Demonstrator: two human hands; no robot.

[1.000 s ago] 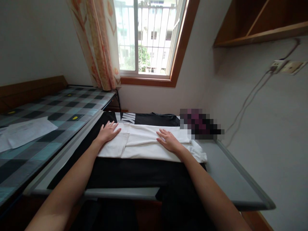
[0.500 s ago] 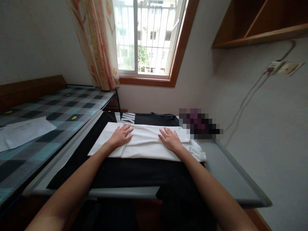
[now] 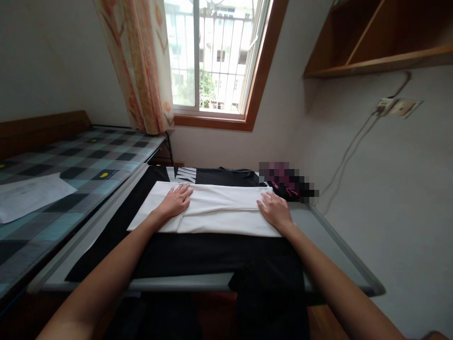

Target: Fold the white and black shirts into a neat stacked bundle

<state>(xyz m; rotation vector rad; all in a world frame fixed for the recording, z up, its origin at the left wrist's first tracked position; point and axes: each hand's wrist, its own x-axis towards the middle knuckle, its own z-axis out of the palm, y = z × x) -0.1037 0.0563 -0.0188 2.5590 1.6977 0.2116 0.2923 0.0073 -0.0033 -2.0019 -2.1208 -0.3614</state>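
A folded white garment point(image 3: 219, 200) lies lengthwise on a black shirt point(image 3: 212, 252) with a white stripe pattern. My left hand point(image 3: 175, 200) rests flat on the white garment's left part, fingers spread. At its right end, my right hand point(image 3: 274, 210) lies palm down with the fingers apart and slightly bent, covering some of the edge. Neither hand grips the cloth. Under the clothes is a grey-white table point(image 3: 336, 255).
A dark bundle with pink marks point(image 3: 288, 191), partly blurred out, sits at the table's far right. On the left stands a bed with a checked mattress point(image 3: 116, 153) and papers point(image 3: 35, 196). Cables point(image 3: 341, 163) hang along the right wall below a wooden shelf point(image 3: 382, 61).
My right hand has slid right, from the middle of the white garment to its right end. The loose cloth bunched there no longer shows. My left hand stays on the garment; the view has shifted slightly.
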